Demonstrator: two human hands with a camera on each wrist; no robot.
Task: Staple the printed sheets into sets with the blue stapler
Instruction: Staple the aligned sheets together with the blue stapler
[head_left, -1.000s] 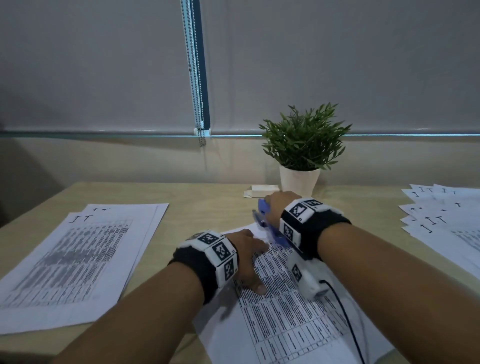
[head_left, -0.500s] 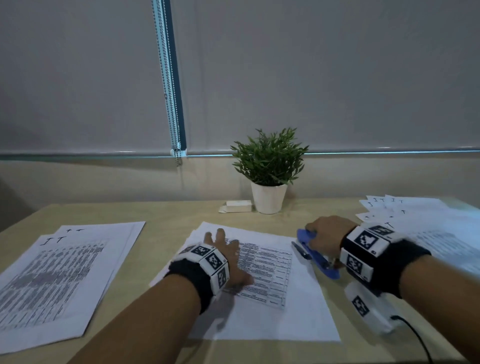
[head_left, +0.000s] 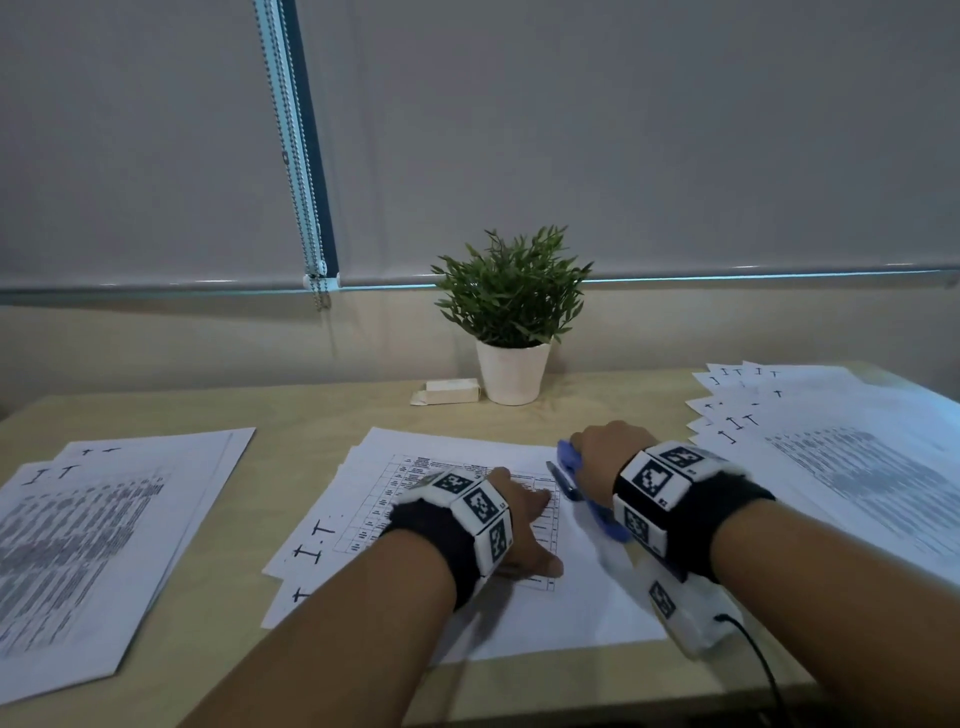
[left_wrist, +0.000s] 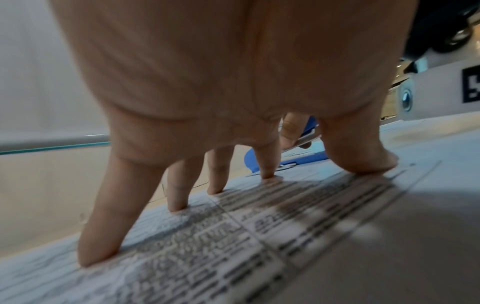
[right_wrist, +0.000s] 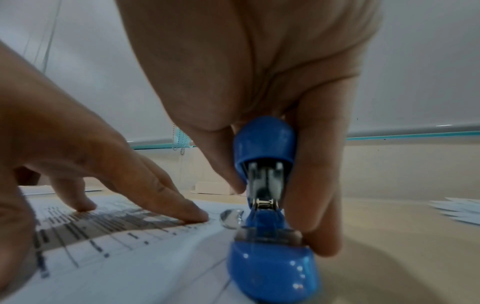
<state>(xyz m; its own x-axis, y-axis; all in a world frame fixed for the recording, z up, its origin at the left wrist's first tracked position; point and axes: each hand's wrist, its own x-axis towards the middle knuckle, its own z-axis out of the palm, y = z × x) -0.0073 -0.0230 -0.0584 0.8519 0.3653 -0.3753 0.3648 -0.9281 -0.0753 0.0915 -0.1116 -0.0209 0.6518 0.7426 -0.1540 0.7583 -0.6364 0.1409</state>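
My left hand (head_left: 524, 519) lies on the middle stack of printed sheets (head_left: 467, 447), with its spread fingertips (left_wrist: 176, 205) pressing the paper (left_wrist: 285, 226) flat. My right hand (head_left: 602, 452) grips the blue stapler (head_left: 571, 462) at the stack's far right corner. In the right wrist view the thumb and fingers (right_wrist: 319, 205) hold the stapler (right_wrist: 265, 144) from both sides. Its top arm stands raised above its base, right at the paper's edge (right_wrist: 142, 257). I cannot tell if the sheets lie inside its mouth.
A pile of printed sheets (head_left: 104, 519) lies at the left of the wooden table (head_left: 311, 415), and a fanned pile (head_left: 831, 467) at the right. A potted plant (head_left: 511, 312) and a small white box (head_left: 449, 391) stand at the back, against the wall.
The middle stack has turned under my left hand and now lies crosswise. My right hand has carried the stapler from the stack's far end to its right corner.
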